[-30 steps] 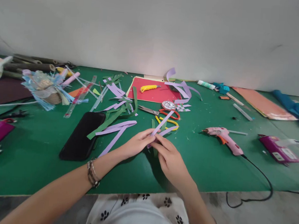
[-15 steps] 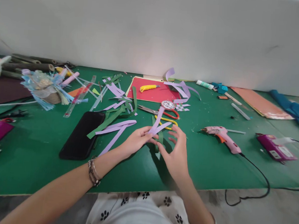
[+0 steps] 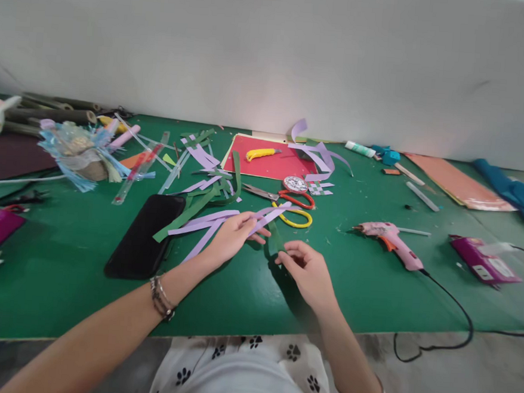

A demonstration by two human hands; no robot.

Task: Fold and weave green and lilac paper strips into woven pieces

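Between the fingers of my left hand (image 3: pixel 236 235) is a folded lilac paper strip (image 3: pixel 270 216), its free end reaching up and right. My right hand (image 3: pixel 309 273) pinches the lower end of a green paper strip (image 3: pixel 276 238) between thumb and fingers, just right of the left hand. Beyond both hands lie scissors (image 3: pixel 294 217) with one red and one yellow handle loop, blades toward the left. Loose lilac strips (image 3: pixel 206 221) lie beside and partly under my left hand, touching a black phone (image 3: pixel 145 236).
A pink glue gun (image 3: pixel 389 238) with a black cord lies at the right. A yellow cutter (image 3: pixel 262 154) rests on red paper (image 3: pixel 273 168) at the back. A round patterned tin (image 3: pixel 295 184) and a woven paper piece (image 3: pixel 320 188) stand near it. A clear ruler (image 3: pixel 132 181) lies left.
My left hand has drawn left and a little down, with the lilac strip swinging lower. My right hand, fingers spread before, has closed on the green strip.
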